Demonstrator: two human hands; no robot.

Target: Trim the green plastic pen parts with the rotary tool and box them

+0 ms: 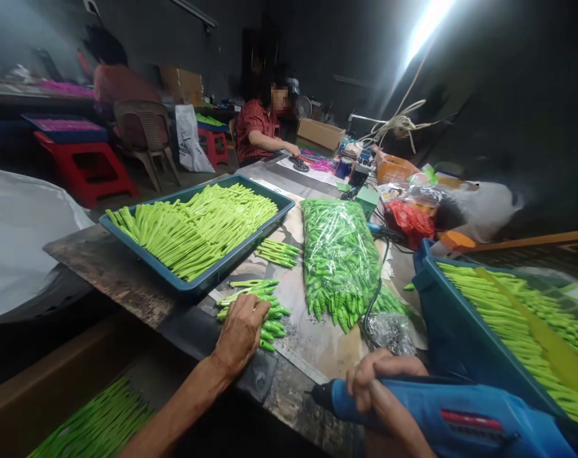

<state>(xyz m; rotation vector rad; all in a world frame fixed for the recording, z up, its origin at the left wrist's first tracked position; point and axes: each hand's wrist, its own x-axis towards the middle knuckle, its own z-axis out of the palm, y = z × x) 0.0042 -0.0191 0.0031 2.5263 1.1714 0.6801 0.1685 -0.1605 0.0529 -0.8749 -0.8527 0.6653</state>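
My right hand (384,388) is wrapped round a blue electric screwdriver (426,410), whose black nose and thin bit point left over the table edge. My left hand (242,327) lies with curled fingers on a small row of slim green plastic pieces (255,289) and grips at them; the fingertips are partly hidden. Behind that row sits another small bunch of the green pieces (276,252). To the right, a clear bag (341,254) full of green pointed parts lies on the table, with a small clear bag of tiny dark bits (391,332) by its lower corner.
A blue tray (188,286) of light green pieces stands at the left. A deep blue bin (441,324) of similar pieces is at the right. A black cable (375,296) runs beside the bag. Below left is a cardboard box (45,388). A co-worker (257,130) sits across the table.
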